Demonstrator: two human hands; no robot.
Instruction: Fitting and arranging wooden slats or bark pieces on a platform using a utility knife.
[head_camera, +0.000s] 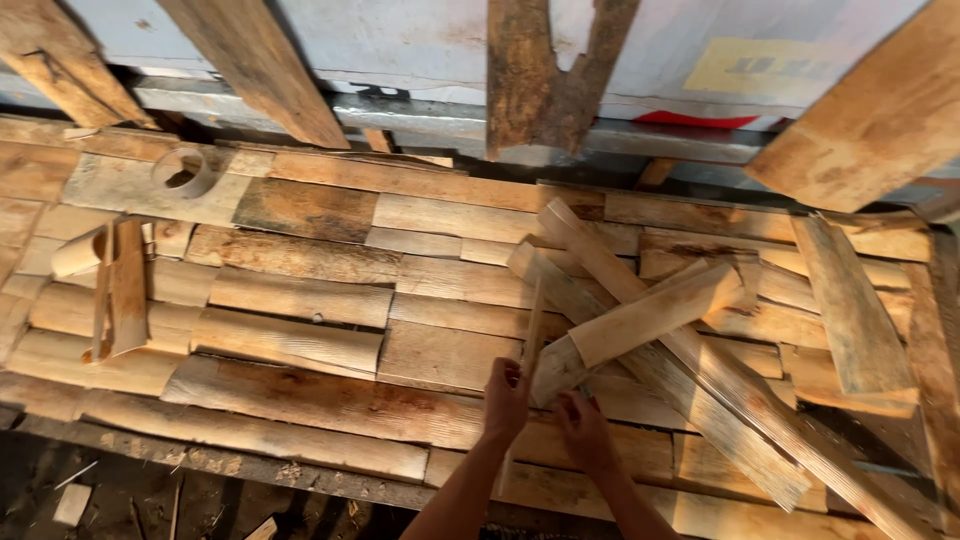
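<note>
My left hand (506, 398) is closed around a thin, narrow wooden strip (534, 325) that stands nearly upright over the bench. Just to its right, my right hand (585, 428) has curled fingers at the lower end of a pale split piece of wood (650, 318). That piece lies slanted on a pile of crossed slats (720, 400). Whether the right hand grips anything is unclear. Both forearms enter from the bottom edge.
The bench top (300, 300) is made of rough wooden slabs laid side by side. A short ring of tube (185, 170) sits at the back left. Planks (255, 60) lean on the grey wall behind. Wood chips litter the floor (120, 495) at the lower left.
</note>
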